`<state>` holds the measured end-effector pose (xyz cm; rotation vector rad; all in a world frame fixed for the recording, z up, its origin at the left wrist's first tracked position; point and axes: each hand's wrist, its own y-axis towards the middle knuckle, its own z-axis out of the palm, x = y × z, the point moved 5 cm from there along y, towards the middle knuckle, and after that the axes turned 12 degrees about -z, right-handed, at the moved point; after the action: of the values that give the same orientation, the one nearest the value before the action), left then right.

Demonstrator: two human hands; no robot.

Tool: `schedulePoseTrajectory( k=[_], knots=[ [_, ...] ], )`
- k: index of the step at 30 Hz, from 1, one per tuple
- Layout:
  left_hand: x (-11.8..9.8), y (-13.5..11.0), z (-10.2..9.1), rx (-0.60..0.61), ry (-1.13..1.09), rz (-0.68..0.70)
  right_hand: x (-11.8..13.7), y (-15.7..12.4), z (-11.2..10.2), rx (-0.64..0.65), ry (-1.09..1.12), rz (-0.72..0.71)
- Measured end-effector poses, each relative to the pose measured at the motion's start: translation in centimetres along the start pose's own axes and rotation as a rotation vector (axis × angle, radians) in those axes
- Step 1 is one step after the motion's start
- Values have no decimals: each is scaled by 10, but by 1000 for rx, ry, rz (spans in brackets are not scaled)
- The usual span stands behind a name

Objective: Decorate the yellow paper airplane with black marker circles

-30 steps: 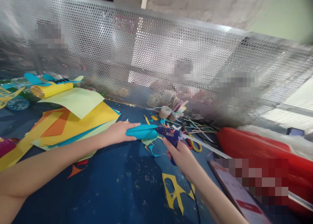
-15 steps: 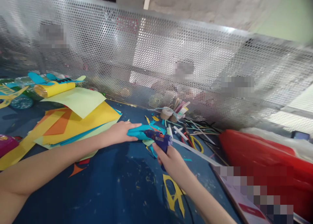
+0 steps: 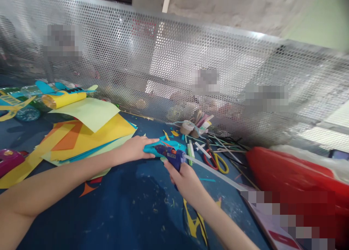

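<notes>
My left hand (image 3: 135,148) is closed around the near-left end of a blue paper-covered roll (image 3: 178,145), which lies low over the table. Fingers of my right hand (image 3: 184,176) wrap the grip of a dark blue glue gun (image 3: 174,156). A long translucent glue stick (image 3: 215,173) runs out of its back end. The gun's nozzle points left and lies over the roll, close to my left fingertips. Whether it touches the paper I cannot tell. Part of the roll is hidden behind the gun.
Coloured paper sheets (image 3: 92,139) are stacked on the left, beside decorated bottles (image 3: 65,98). Scissors (image 3: 222,163), tape rolls (image 3: 187,128) and several sticks lie beyond my right hand. A red bag (image 3: 289,166) is at right. A perforated metal screen (image 3: 109,57) stands behind, with people beyond.
The glue gun and my right hand have shifted left along the blue roll, with the nozzle nearer my left fingers. My left hand still holds the roll.
</notes>
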<state>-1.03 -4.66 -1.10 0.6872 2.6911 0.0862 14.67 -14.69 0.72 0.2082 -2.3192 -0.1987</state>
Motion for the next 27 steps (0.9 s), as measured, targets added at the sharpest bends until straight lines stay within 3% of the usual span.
schedulePoseTrajectory(
  k=[7,14,21,27],
  knots=[
    [0,0,-2,27,-42,-24,-32,-4,-27,-55,-80,138],
    [1,-1,-1,33,-24,-28,-56,-6,-44,-143,-98,187],
    [1,-1,-2,28,-27,-18,-58,-6,-47,-156,-108,191],
    [2,0,-1,24,-52,-26,-47,-2,-36,-114,-94,150]
  ],
)
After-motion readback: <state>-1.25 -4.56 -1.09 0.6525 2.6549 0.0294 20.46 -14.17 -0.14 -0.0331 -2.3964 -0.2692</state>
